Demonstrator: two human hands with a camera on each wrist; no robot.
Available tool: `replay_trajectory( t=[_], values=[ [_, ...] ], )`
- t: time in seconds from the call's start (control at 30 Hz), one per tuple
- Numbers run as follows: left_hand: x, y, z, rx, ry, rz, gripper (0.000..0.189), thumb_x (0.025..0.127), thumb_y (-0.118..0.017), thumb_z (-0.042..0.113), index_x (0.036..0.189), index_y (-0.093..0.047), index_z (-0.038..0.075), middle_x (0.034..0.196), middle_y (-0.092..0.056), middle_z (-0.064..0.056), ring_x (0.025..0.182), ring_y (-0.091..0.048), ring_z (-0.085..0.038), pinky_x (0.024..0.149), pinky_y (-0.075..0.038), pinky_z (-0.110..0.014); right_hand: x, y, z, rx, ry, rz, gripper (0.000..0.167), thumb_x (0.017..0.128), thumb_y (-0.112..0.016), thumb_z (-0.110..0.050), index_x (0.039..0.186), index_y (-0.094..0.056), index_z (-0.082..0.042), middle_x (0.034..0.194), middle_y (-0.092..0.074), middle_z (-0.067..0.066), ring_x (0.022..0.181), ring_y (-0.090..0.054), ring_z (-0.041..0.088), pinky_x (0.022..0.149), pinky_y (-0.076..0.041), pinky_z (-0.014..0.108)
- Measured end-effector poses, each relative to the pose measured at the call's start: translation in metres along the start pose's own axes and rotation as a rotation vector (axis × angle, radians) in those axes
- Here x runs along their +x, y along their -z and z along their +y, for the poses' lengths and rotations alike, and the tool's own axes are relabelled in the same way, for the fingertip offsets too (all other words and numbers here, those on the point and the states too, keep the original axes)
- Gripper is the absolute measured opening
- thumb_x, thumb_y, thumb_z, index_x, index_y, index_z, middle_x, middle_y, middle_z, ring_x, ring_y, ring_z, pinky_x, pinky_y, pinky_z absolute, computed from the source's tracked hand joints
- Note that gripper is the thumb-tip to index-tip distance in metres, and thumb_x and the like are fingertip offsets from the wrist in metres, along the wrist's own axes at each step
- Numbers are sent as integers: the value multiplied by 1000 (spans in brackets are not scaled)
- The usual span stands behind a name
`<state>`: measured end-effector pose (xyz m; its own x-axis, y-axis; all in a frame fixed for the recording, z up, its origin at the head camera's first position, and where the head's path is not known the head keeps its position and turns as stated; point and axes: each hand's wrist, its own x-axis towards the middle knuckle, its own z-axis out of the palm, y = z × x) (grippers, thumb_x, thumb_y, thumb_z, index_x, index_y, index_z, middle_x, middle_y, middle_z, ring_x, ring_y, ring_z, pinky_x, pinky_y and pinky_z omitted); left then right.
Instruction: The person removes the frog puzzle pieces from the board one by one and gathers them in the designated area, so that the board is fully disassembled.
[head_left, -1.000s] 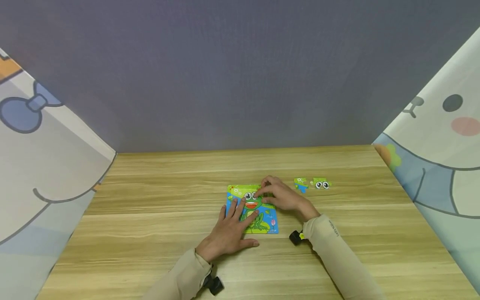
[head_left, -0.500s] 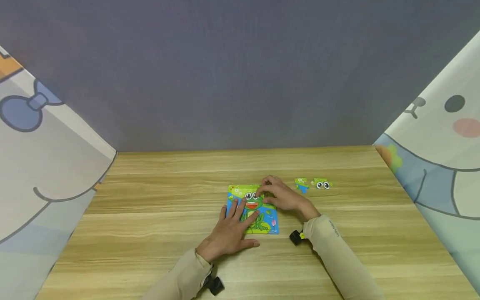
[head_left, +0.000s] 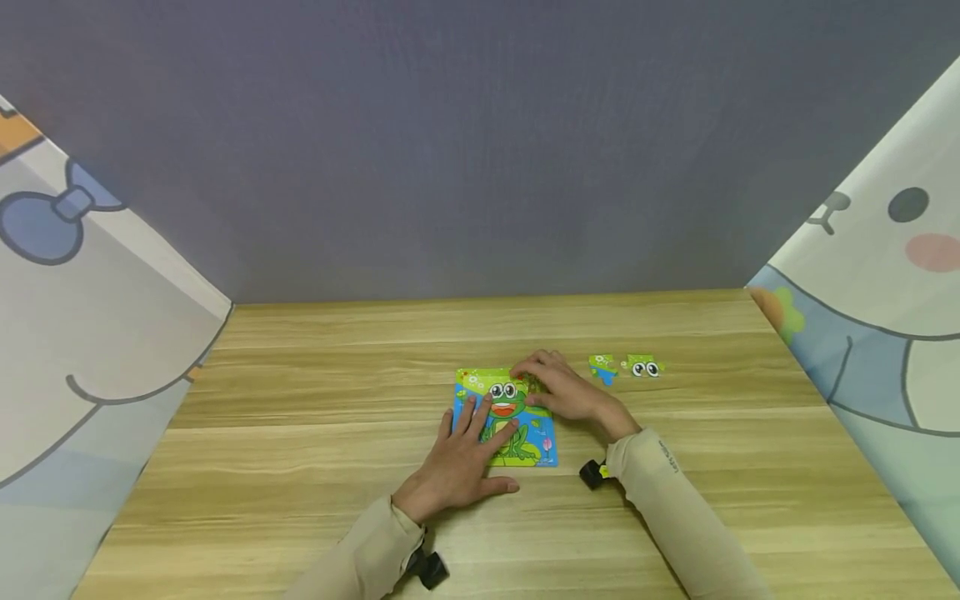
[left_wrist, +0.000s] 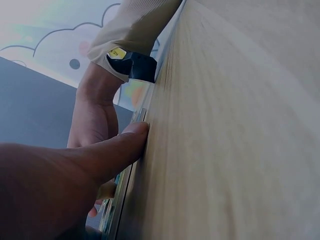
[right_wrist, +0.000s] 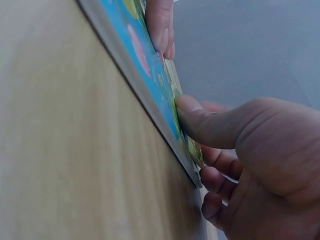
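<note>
A square frog jigsaw puzzle lies on the wooden table, blue and green with the frog in its middle. My left hand rests across its left and lower part, fingers spread and straight, thumb on the table below the near edge. At the upper right corner, my right hand pinches a green puzzle piece between curled fingers and thumb. That piece stands slightly tilted at the board's edge in the right wrist view. Fingers hide part of the corner. The left wrist view shows the left thumb close to the board's edge.
Two loose puzzle pieces lie right of the right hand: a green-and-blue piece and a piece with two frog eyes. A grey wall panel stands behind the wooden table, with cartoon-printed panels on both sides.
The right index finger has moved from the frog's eye up toward the puzzle's top edge, uncovering the eye. The left hand and the loose pieces stay in place.
</note>
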<state>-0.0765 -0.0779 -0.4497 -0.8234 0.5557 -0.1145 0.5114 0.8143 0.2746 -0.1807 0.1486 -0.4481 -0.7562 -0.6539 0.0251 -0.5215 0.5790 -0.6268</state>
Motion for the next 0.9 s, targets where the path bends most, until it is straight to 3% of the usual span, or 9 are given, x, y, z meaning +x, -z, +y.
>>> replay_trajectory(
  t=[0.2,0.43,0.57,0.77,0.9],
  values=[
    [1,0,0,-2,9,-11,79,91,-60,64,156,-35,27,168,-13,-22,154,-13,-49,116,-24,-70,1,1,-3,-8,-77,9,55,93,-72,-19,142,-51,-6,133,-58,12,122,-50,29,104,-45,51],
    [1,1,-1,-8,11,-14,79,91,-59,64,157,-35,27,168,-12,-22,154,-13,-48,116,-24,-70,2,3,-4,-9,-136,51,43,87,-78,-22,126,-63,-10,121,-62,8,111,-54,24,98,-49,46],
    [1,1,-1,-13,10,-13,79,91,-59,64,157,-35,27,168,-12,-22,154,-13,-49,116,-24,-70,0,6,-5,-3,-128,67,41,86,-80,-25,122,-64,-14,117,-61,4,105,-56,20,93,-49,42],
    [1,0,0,-17,12,-14,79,91,-59,64,157,-35,27,168,-12,-21,154,-12,-48,116,-23,-70,-5,13,-4,53,-77,63,35,92,-73,-23,125,-65,-15,105,-62,4,87,-54,14,77,-47,31],
    [1,1,0,-20,17,-19,79,91,-59,64,156,-36,27,169,-11,-20,155,-12,-48,117,-23,-69,-8,17,-1,107,-25,76,29,95,-68,-13,123,-66,-12,107,-64,7,90,-56,14,80,-49,29]
  ],
)
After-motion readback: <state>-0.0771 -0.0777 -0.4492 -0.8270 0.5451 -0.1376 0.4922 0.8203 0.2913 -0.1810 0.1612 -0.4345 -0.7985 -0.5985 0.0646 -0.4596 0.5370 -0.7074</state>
